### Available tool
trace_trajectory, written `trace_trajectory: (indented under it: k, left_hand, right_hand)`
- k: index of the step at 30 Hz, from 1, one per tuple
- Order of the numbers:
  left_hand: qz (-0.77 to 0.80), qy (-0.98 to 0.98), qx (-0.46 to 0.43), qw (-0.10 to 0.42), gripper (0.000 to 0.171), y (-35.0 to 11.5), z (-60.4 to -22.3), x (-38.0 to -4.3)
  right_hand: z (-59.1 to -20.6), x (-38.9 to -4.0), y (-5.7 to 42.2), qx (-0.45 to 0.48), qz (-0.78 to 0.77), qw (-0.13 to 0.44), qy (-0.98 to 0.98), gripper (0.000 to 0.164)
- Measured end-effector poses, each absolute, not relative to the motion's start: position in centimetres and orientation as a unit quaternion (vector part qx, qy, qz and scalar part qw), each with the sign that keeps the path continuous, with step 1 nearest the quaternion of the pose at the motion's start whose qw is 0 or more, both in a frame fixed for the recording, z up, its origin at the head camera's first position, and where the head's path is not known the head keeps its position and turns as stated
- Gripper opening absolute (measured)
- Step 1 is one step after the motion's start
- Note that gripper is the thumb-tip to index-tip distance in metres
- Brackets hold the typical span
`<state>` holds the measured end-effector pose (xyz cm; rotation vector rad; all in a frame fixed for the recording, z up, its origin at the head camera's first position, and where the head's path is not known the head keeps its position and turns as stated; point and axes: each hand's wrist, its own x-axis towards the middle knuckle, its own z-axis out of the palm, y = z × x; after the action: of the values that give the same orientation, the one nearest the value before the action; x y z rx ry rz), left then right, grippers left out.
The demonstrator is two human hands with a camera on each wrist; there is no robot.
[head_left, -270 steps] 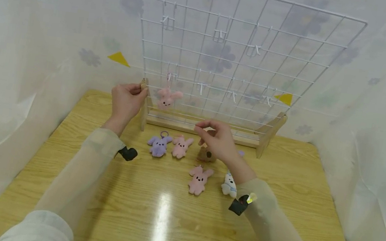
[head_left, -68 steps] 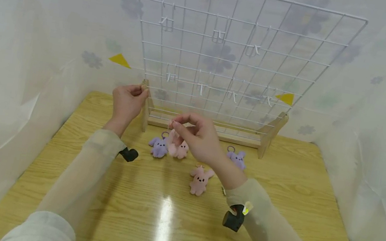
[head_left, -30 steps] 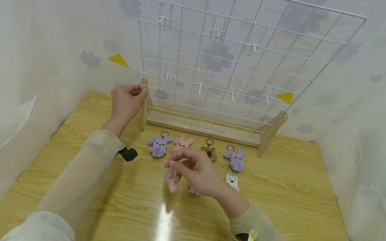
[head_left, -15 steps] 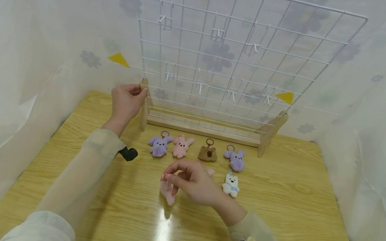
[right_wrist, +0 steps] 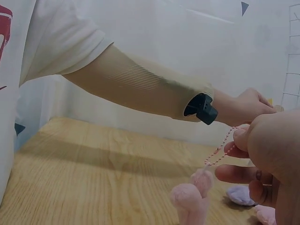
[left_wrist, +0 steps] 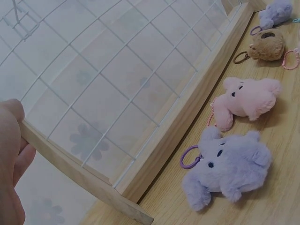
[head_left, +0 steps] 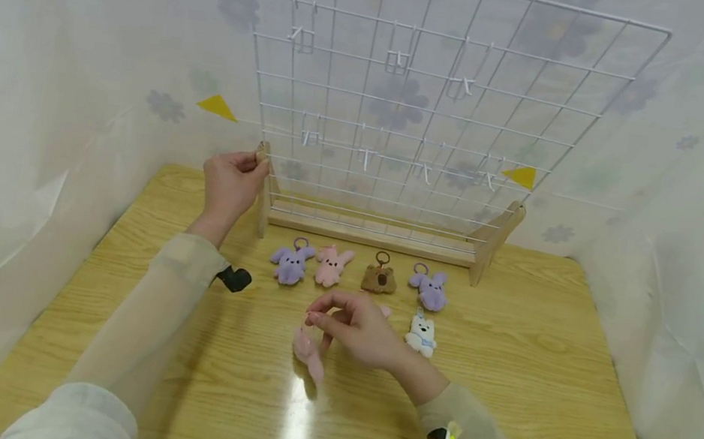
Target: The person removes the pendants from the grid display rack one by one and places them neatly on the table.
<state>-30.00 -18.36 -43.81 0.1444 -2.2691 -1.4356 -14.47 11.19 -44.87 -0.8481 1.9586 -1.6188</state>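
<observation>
My right hand (head_left: 365, 331) pinches the pink bead chain (right_wrist: 218, 151) of a pink plush bunny keychain (head_left: 308, 357). The bunny hangs from it close over the front middle of the table. At the rack's left end, my left hand (head_left: 230, 190) grips the top of the wooden post (left_wrist: 86, 173) between thumb and fingers. Behind the right hand, a second pink bunny (head_left: 384, 312) is mostly hidden. A row of plush keychains lies before the rack: a purple bunny (head_left: 290, 266), a pink bunny (head_left: 331, 268), a brown bear (head_left: 380, 280) and another purple bunny (head_left: 430, 290).
The white wire grid rack (head_left: 409, 110) stands at the back on a wooden base (head_left: 369, 239), with several bare white hooks (head_left: 366, 158) in two rows. A white bear keychain (head_left: 422, 336) lies right of the right hand. Pale flowered sheets (head_left: 78, 42) enclose the wooden table (head_left: 216, 396).
The pink bunny hung on the lower left hook earlier; my right hand took it off and lowered it toward the table's front. My left hand keeps its grip on the post.
</observation>
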Motion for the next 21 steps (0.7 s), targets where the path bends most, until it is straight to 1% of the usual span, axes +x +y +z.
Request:
trace_trajectory:
  k: [15,21]
  left_hand:
    - [-0.521,-0.823,0.057,0.221,0.027,-18.3,-43.7,-30.0]
    - [-0.522,-0.821,0.059,0.224,0.026,-18.3,-43.7,-29.9]
  right_hand:
    - [-44.6,-16.2,11.6,-0.281,-0.602,0.203,0.719,0.013]
    - [-45.2,-16.9,11.6,-0.287,-0.602,0.182,0.722,0.017]
